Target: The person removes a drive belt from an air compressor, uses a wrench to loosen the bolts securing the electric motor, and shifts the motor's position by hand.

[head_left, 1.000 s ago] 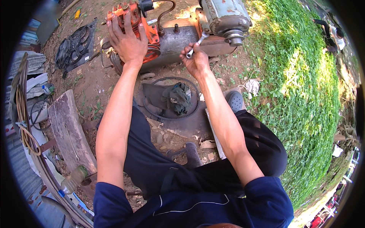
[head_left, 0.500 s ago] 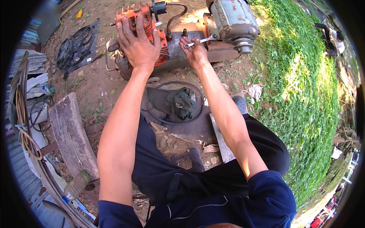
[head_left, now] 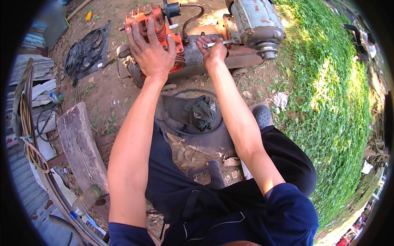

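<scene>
My left hand [head_left: 154, 57] lies with fingers spread on the orange compressor pump [head_left: 180, 44], its fingertips on the finned top. To its right, my right hand [head_left: 216, 54] holds a shiny combination spanner [head_left: 228, 42], palm turned partly up. The ring end shows by my fingers, while the far end reaches the base of the grey electric motor [head_left: 260, 26]. What exactly that end sits on is too small to tell. Pump and motor stand on a rusty, dark cylindrical tank [head_left: 193, 55].
On the ground between my legs and the tank, a black drive belt [head_left: 179, 133] loops around a dark crumpled cloth [head_left: 201, 112]. A worn plank [head_left: 80, 143] and a plastic bottle [head_left: 87, 201] are at left. Grass [head_left: 328, 123] covers the right, where another person [head_left: 367, 45] sits far off.
My right hand has shifted slightly away from me, and the spanner now lies more level. My left hand stays on the pump. The whole view has moved a little.
</scene>
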Motion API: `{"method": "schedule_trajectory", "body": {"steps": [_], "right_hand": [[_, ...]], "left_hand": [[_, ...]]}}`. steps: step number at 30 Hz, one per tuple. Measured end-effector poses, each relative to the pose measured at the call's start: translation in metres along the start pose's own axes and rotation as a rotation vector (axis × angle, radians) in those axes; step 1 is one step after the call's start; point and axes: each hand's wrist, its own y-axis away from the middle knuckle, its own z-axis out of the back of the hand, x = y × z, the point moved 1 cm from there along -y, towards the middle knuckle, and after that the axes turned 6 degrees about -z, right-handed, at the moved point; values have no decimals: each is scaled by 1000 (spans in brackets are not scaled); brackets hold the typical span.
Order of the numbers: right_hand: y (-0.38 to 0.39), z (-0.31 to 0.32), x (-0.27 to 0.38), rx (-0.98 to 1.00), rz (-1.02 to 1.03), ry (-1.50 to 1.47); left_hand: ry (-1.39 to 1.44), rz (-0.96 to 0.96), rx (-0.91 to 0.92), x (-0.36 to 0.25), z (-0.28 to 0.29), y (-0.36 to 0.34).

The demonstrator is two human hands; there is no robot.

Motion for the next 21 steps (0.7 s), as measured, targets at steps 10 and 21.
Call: {"method": "schedule_trajectory", "body": {"steps": [10,21], "right_hand": [[-24,59,-12,137,71,-51],[-5,-5,-1,-111,-130,-256]], "left_hand": [[-7,-6,10,-4,-1,-2],[-20,-15,10,-4,-2,-3]]}}
